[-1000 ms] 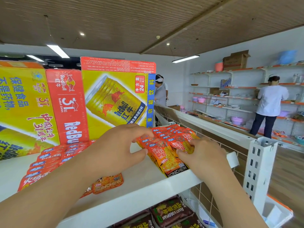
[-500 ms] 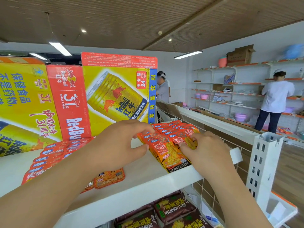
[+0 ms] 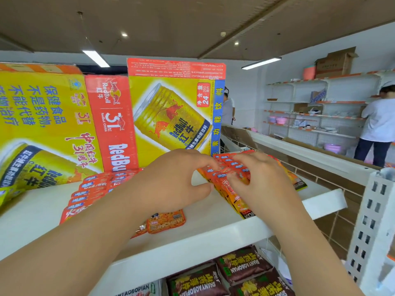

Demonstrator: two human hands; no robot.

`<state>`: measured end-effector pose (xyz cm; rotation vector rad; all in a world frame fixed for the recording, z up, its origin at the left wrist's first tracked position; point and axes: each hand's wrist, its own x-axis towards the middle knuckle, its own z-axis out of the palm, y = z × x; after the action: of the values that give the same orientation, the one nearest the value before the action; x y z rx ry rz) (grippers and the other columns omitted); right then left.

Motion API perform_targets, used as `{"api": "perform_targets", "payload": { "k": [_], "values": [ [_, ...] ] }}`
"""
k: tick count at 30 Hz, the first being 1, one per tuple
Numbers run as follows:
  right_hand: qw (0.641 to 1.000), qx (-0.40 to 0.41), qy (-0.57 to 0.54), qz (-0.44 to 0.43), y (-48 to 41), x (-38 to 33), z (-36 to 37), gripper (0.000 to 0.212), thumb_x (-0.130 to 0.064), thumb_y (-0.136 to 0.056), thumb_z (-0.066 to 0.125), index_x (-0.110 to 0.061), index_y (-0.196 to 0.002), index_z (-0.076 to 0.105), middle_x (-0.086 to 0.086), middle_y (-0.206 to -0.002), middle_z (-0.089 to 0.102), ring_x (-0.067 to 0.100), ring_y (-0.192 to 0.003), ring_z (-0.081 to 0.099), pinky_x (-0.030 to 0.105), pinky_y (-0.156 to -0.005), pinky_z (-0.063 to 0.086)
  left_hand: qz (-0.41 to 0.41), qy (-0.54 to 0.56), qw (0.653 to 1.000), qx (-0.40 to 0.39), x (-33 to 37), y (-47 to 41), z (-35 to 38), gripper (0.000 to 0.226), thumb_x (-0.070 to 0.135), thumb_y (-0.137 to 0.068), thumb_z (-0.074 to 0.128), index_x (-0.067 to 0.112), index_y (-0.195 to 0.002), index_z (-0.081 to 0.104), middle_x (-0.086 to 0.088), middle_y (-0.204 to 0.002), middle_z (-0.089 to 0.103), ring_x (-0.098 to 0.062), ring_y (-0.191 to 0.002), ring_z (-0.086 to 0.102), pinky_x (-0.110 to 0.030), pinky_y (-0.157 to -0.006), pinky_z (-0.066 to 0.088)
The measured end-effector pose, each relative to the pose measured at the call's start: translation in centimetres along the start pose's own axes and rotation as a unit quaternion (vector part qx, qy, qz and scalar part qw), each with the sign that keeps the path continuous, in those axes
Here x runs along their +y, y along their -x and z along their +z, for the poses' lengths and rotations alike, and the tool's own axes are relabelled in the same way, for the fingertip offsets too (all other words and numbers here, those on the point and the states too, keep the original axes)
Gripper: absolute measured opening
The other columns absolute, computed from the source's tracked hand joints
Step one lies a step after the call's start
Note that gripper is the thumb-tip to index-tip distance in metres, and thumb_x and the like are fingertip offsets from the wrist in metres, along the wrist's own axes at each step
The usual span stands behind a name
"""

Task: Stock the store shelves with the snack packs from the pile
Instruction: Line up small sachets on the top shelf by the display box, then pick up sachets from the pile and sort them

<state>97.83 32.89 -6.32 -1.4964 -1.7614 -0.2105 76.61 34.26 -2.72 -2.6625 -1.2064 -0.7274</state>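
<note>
white shelf (image 3: pixel 203 229): orange-red snack packs (image 3: pixel 233 199) fanned to the front edge, bare strip leftward; left hand (image 3: pixel 171 180) and right hand (image 3: pixel 263 184) pinch them with curled fingers.

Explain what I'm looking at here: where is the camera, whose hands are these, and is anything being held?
No machine: a person wears one camera on the head, so you see their own arms from above. The left hand and right hand both reach a fanned row of orange packs lying on the white shelf; fingers curl onto it, but grip or mere straightening is unclear. A second row lies left, Red Bull cartons stand behind, brown packs sit below.
</note>
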Motion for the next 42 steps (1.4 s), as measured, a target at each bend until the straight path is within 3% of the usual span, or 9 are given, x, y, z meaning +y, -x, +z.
{"api": "perform_targets", "payload": {
  "k": [3, 7, 11, 16, 19, 28, 33, 38, 42],
  "values": [
    [1.0, 0.025, -0.01, 0.01, 0.2, 0.3, -0.1, 0.035, -0.037, -0.089, 0.066, -0.025, -0.122, 0.068, 0.0, -0.116, 0.066, 0.022, -0.106, 0.06, 0.036, -0.089, 0.048, 0.053, -0.146, 0.988, -0.012, 0.7, 0.2, -0.4, 0.037, 0.051, -0.087, 0.055, 0.041, -0.123, 0.057, 0.011, -0.107, 0.062, -0.015, -0.103, 0.054, -0.036, -0.088, 0.046],
    [0.998, 0.062, -0.014, 0.013, 0.3, 0.4, 0.1, 0.026, -0.031, -0.086, 0.067, -0.022, -0.11, 0.073, -0.002, -0.104, 0.068, 0.022, -0.097, 0.062, 0.033, -0.081, 0.048, 0.124, -0.22, 0.967, 0.009, 2.6, 1.1, -0.9, 0.035, 0.048, -0.087, 0.054, 0.035, -0.119, 0.062, 0.008, -0.102, 0.063, -0.02, -0.099, 0.056, -0.038, -0.084, 0.045],
    [0.995, 0.099, -0.014, 0.017, 0.8, -0.1, 0.1, 0.015, -0.024, -0.085, 0.071, -0.019, -0.099, 0.074, -0.001, -0.095, 0.067, 0.023, -0.088, 0.061, 0.03, -0.073, 0.043, 0.11, -0.18, 0.976, 0.049, 1.9, 5.5, -1.6, 0.041, 0.048, -0.085, 0.059, 0.036, -0.125, 0.058, 0.011, -0.108, 0.064, -0.018, -0.101, 0.056, -0.038, -0.086, 0.045],
    [0.994, 0.088, -0.058, -0.034, 2.7, -5.2, 0.7, 0.018, -0.017, -0.083, 0.074, -0.017, -0.101, 0.075, 0.0, -0.098, 0.069, 0.021, -0.09, 0.061, 0.029, -0.079, 0.044, 0.056, -0.126, 0.985, 0.101, -0.5, 13.1, -5.9, 0.042, 0.045, -0.086, 0.061, 0.035, -0.127, 0.06, 0.011, -0.117, 0.066, -0.017, -0.106, 0.061, -0.042, -0.087, 0.051],
    [0.992, 0.057, -0.086, -0.074, 3.8, -10.9, 1.6, 0.023, -0.023, -0.086, 0.074, -0.02, -0.109, 0.073, -0.004, -0.106, 0.067, 0.02, -0.101, 0.059, 0.027, -0.082, 0.041, 0.005, -0.125, 0.985, 0.122, -1.9, 17.6, -9.5, 0.044, 0.045, -0.085, 0.06, 0.036, -0.128, 0.059, 0.013, -0.118, 0.066, -0.016, -0.106, 0.06, -0.04, -0.091, 0.05],
    [0.955, -0.024, -0.187, -0.227, 7.9, -33.1, 3.0, 0.032, -0.037, -0.084, 0.062, -0.024, -0.112, 0.072, -0.004, -0.108, 0.063, 0.019, -0.106, 0.056, 0.031, -0.089, 0.043, -0.143, -0.17, 0.962, 0.159, -4.9, 35.0, -22.3, 0.042, 0.048, -0.086, 0.057, 0.038, -0.127, 0.061, 0.017, -0.121, 0.064, -0.013, -0.108, 0.06, -0.035, -0.093, 0.05],
    [0.923, -0.043, -0.246, -0.294, 11.5, -45.9, 3.0, 0.037, -0.04, -0.081, 0.058, -0.022, -0.111, 0.072, -0.006, -0.102, 0.061, 0.02, -0.098, 0.058, 0.034, -0.086, 0.047, -0.239, -0.21, 0.934, 0.161, -4.6, 45.8, -30.6, 0.04, 0.048, -0.091, 0.058, 0.046, -0.131, 0.053, 0.024, -0.127, 0.057, -0.007, -0.117, 0.054, -0.031, -0.095, 0.046],
    [0.877, -0.056, -0.326, -0.349, 15.1, -56.5, 2.8, 0.029, -0.037, -0.085, 0.061, -0.025, -0.109, 0.071, -0.009, -0.102, 0.059, 0.013, -0.099, 0.055, 0.028, -0.084, 0.041, -0.312, -0.267, 0.898, 0.159, -3.7, 54.4, -37.2, 0.039, 0.047, -0.091, 0.061, 0.051, -0.128, 0.05, 0.031, -0.123, 0.055, 0.007, -0.1, 0.05, -0.027, -0.09, 0.042],
    [0.846, -0.095, -0.345, -0.395, 17.1, -63.4, 3.6, 0.021, -0.032, -0.091, 0.065, -0.028, -0.111, 0.069, -0.013, -0.101, 0.054, 0.016, -0.096, 0.053, 0.034, -0.082, 0.045, -0.347, -0.292, 0.874, 0.175, -4.0, 59.6, -40.8, 0.04, 0.048, -0.089, 0.062, 0.05, -0.128, 0.053, 0.034, -0.117, 0.055, 0.004, -0.113, 0.049, -0.026, -0.096, 0.041]
  ]
}}
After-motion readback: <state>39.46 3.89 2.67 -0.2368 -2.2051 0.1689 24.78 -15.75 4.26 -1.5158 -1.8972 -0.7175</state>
